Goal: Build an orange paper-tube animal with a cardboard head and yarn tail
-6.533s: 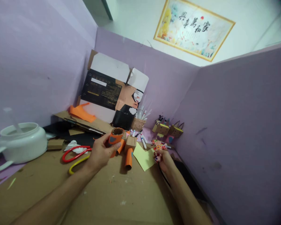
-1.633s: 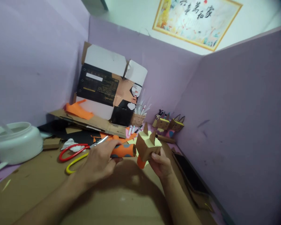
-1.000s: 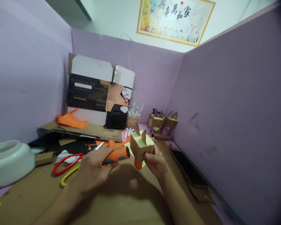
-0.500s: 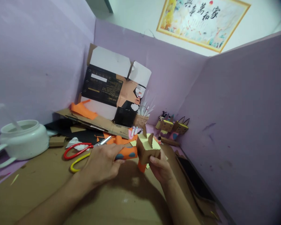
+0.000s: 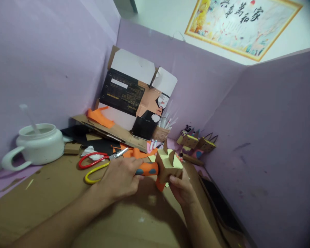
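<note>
My left hand [image 5: 121, 176] is closed around an orange paper tube [image 5: 147, 169] with grey-blue spots. The tube's right end meets the side of a small cardboard box [image 5: 167, 171]; whether it is attached there I cannot tell. My right hand [image 5: 183, 188] grips that box from the right, thumb on its front. Two pointed cardboard ears [image 5: 171, 158] stand up from the box's pale yellow top. Below the box hangs an orange strip [image 5: 160, 184]. Close behind my left hand lie scissors [image 5: 95, 160] with one red and one yellow handle, blades apart.
A white mug [image 5: 41, 144] with a stick in it stands at left. Unfolded cardboard packaging [image 5: 126, 90] leans at the back, near a basket of pens [image 5: 161, 133]. Small cardboard animal figures [image 5: 190, 141] stand at back right. A dark flat device [image 5: 220, 206] lies along the right wall.
The whole view has shifted, so the scene sits further right in the picture. Both hands keep their hold on the tube and the box, with little change between them.
</note>
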`<state>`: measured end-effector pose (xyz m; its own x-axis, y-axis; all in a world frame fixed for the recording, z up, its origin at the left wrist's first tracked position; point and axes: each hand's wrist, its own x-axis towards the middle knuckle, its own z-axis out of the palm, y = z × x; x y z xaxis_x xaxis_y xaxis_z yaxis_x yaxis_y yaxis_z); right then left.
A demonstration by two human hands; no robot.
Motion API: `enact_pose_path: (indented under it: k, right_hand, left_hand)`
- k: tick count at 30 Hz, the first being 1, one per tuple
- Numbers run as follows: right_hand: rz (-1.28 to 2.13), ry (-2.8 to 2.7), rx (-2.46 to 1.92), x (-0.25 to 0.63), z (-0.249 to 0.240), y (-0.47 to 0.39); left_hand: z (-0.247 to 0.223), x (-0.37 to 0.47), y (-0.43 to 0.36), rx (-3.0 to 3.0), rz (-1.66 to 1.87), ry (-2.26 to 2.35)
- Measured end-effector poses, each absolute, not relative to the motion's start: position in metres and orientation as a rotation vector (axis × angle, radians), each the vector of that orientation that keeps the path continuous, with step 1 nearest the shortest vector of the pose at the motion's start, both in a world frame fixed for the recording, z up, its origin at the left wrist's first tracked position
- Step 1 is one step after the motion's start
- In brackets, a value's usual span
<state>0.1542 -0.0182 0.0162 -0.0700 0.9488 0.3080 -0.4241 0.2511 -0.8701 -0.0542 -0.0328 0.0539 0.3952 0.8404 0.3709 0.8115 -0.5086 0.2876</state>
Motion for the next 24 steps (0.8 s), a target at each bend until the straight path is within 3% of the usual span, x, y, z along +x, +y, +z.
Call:
enact_pose_path:
  k: [24]
  right_hand:
    - [1.233,-1.144,-0.696,0.1451,0.0104,-0.0178]
  left_hand:
    - [0.052,-0.0591,-0.026,2.636,0.635,1.555]
